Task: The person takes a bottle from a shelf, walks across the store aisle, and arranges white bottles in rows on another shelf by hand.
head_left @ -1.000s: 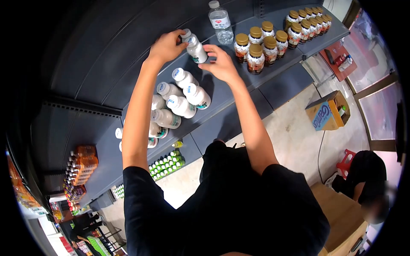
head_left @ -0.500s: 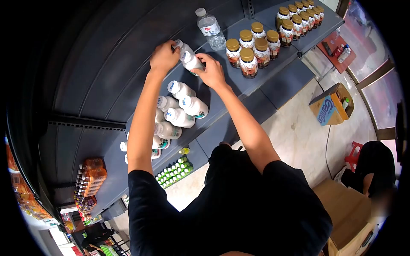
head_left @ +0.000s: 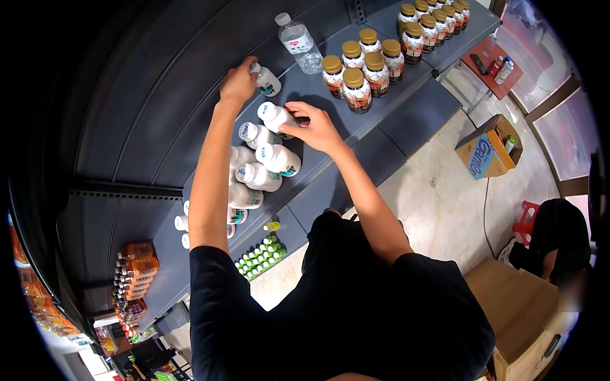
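Note:
Two white plastic bottles are at my hands on the dark grey shelf [head_left: 356, 130]. My left hand [head_left: 239, 84] grips the cap end of the farther white bottle [head_left: 269, 85], close to the back panel. The nearer white bottle [head_left: 274, 117] has a white cap with blue print and tilts a little. My right hand [head_left: 315, 129] has thumb and fingers around its right side. Just below it stands a cluster of matching white bottles [head_left: 279, 160], partly hidden behind my left forearm.
A clear water bottle [head_left: 300, 43] stands beyond my hands. Gold-capped jars [head_left: 357, 92] stand in groups on the right. Green bottles [head_left: 259, 257] sit on a lower level. On the floor are an open carton [head_left: 489, 149] and a large cardboard box [head_left: 515, 311], with another person [head_left: 559, 238] nearby.
My right hand has brought its white bottle toward the cluster, away from the one at my left hand. The two bottles, close together before, are now apart. The view has shifted slightly.

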`<state>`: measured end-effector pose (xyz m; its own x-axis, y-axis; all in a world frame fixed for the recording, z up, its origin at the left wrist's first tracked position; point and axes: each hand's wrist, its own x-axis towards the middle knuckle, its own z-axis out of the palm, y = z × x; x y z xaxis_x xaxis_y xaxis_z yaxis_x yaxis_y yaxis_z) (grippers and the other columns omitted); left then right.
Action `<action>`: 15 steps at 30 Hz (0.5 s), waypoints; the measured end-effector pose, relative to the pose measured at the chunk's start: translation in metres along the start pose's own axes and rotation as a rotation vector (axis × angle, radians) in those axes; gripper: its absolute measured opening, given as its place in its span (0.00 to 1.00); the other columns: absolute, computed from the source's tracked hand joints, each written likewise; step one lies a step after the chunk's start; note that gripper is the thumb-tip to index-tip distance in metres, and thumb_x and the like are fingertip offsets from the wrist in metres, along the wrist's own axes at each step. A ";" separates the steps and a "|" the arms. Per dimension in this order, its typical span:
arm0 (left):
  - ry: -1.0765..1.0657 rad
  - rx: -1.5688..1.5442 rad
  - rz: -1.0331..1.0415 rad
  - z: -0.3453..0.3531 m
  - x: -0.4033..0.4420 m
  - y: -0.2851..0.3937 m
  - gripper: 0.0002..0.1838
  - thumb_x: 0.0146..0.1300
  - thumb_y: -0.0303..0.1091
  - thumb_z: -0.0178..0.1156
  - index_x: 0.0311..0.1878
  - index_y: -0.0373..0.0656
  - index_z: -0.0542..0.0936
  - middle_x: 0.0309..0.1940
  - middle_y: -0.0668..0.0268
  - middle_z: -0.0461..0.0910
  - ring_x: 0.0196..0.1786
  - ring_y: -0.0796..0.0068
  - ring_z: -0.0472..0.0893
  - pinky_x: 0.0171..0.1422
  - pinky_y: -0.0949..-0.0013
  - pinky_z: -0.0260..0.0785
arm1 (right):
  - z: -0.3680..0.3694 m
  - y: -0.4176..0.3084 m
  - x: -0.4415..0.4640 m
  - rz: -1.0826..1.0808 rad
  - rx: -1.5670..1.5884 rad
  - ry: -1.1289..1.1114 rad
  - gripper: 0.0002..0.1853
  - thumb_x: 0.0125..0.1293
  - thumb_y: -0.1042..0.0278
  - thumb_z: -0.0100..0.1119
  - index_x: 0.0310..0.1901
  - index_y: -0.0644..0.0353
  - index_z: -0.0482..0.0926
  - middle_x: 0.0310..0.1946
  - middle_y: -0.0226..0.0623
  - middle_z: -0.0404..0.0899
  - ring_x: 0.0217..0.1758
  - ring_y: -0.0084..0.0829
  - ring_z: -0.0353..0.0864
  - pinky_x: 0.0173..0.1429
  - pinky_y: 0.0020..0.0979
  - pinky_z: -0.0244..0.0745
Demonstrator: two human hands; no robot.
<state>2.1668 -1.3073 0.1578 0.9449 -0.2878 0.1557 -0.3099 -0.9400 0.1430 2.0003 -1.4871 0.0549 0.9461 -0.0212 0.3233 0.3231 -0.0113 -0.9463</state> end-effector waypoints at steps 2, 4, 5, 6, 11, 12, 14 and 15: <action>-0.043 -0.048 0.116 -0.011 -0.002 0.004 0.22 0.69 0.35 0.64 0.65 0.59 0.77 0.59 0.55 0.85 0.61 0.44 0.84 0.62 0.48 0.77 | -0.003 0.000 -0.002 0.029 0.052 0.014 0.31 0.61 0.53 0.78 0.60 0.64 0.83 0.56 0.47 0.87 0.56 0.38 0.88 0.58 0.37 0.82; -0.103 -0.029 0.255 -0.021 -0.005 0.012 0.23 0.65 0.31 0.66 0.63 0.54 0.77 0.50 0.52 0.87 0.54 0.44 0.85 0.57 0.48 0.77 | -0.007 0.007 0.000 0.074 0.033 0.017 0.31 0.64 0.51 0.76 0.63 0.63 0.82 0.59 0.45 0.86 0.59 0.36 0.86 0.62 0.36 0.80; -0.134 -0.019 0.323 -0.025 -0.009 0.016 0.23 0.64 0.29 0.67 0.62 0.52 0.77 0.46 0.50 0.87 0.50 0.44 0.86 0.54 0.48 0.77 | -0.007 0.012 0.001 0.097 0.026 0.017 0.32 0.66 0.51 0.75 0.64 0.62 0.81 0.61 0.44 0.85 0.61 0.35 0.85 0.64 0.36 0.79; -0.132 0.012 0.355 -0.026 -0.014 0.021 0.23 0.63 0.29 0.68 0.61 0.51 0.77 0.46 0.51 0.87 0.50 0.44 0.86 0.54 0.49 0.77 | -0.006 0.017 0.002 0.076 0.024 0.048 0.31 0.65 0.51 0.76 0.63 0.63 0.82 0.59 0.45 0.86 0.60 0.37 0.86 0.62 0.37 0.80; -0.177 0.024 0.509 -0.029 -0.021 0.033 0.23 0.65 0.26 0.67 0.63 0.49 0.76 0.49 0.51 0.85 0.52 0.43 0.85 0.54 0.50 0.76 | -0.006 0.018 0.002 0.104 0.055 0.148 0.31 0.65 0.51 0.76 0.62 0.64 0.81 0.59 0.49 0.84 0.59 0.41 0.86 0.60 0.39 0.81; -0.181 -0.004 0.541 -0.030 -0.022 0.033 0.23 0.65 0.26 0.66 0.63 0.48 0.75 0.49 0.51 0.85 0.52 0.43 0.85 0.54 0.51 0.76 | -0.007 0.017 0.001 0.121 0.068 0.160 0.32 0.65 0.52 0.75 0.63 0.65 0.80 0.61 0.50 0.83 0.60 0.41 0.86 0.60 0.40 0.81; -0.208 -0.092 0.610 -0.035 -0.028 0.043 0.23 0.65 0.26 0.66 0.63 0.47 0.75 0.47 0.51 0.85 0.51 0.45 0.85 0.53 0.51 0.76 | -0.008 0.014 -0.002 0.100 0.081 0.221 0.36 0.65 0.53 0.76 0.69 0.64 0.74 0.65 0.53 0.79 0.63 0.44 0.84 0.61 0.41 0.80; -0.223 -0.137 0.644 -0.038 -0.032 0.048 0.24 0.65 0.25 0.66 0.63 0.46 0.75 0.46 0.51 0.85 0.50 0.45 0.85 0.53 0.52 0.75 | -0.009 0.013 -0.005 0.091 0.088 0.250 0.38 0.65 0.54 0.76 0.71 0.64 0.72 0.67 0.54 0.77 0.64 0.46 0.83 0.62 0.41 0.80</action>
<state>2.1179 -1.3369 0.1966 0.5633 -0.8248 0.0489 -0.8125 -0.5422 0.2139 1.9998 -1.4956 0.0416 0.9394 -0.2648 0.2179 0.2486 0.0884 -0.9646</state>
